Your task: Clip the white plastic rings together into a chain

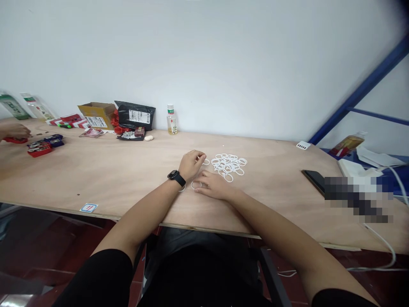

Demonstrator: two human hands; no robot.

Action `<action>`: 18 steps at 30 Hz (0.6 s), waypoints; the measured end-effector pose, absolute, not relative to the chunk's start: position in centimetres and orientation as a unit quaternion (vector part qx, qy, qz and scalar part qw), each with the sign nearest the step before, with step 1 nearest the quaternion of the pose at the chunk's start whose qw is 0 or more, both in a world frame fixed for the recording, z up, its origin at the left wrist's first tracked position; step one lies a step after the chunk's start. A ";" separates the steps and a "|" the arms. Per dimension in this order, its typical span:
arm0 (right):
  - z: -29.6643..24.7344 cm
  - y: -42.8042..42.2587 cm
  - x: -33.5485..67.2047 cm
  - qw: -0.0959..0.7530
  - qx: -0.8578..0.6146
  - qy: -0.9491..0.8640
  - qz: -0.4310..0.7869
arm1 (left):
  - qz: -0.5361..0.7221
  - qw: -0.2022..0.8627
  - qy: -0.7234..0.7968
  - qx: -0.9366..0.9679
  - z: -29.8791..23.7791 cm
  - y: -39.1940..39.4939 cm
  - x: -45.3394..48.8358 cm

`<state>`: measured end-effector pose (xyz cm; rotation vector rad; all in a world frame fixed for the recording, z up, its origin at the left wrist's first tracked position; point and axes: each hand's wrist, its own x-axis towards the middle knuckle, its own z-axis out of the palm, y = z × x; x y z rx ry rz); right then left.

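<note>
A pile of thin white rings (227, 167) lies on the wooden table in front of me. My left hand (191, 164), with a black watch on its wrist, is closed in a pinch at a white ring by its fingertips (206, 162), just left of the pile. Nearer to me, my right hand (213, 186) has its thumb and fingers closed on another white ring (192, 186) low over the table. Part of one more ring (182, 189) shows under my left wrist, which hides the rest.
At the back stand a bottle (172, 121), an open cardboard box (96, 116) and a black parcel bag (136, 114). A person's hand (14, 129) is at the far left near red and blue containers (40, 148). A phone (315, 181) and a white cable (383, 241) are right.
</note>
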<state>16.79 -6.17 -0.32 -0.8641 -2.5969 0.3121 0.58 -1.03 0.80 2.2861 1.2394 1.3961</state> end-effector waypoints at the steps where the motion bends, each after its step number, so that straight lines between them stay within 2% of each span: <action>1: -0.4 -6.2 16.7 0.179 -0.308 -0.927 0.116 | 0.468 0.095 0.418 0.773 0.8 -1.0 0.6; 8: -0.5 -4.5 19.3 0.185 -0.348 -0.911 0.121 | 0.433 0.111 0.425 0.787 0.6 -1.0 0.8; 13: -0.2 -3.6 20.2 0.284 -0.373 -0.875 0.119 | 0.387 0.147 0.450 0.792 0.3 -1.0 0.8; 18: 0.1 -3.8 20.0 0.369 -0.345 -0.858 0.098 | 0.395 0.265 0.424 0.770 -0.7 -0.4 1.1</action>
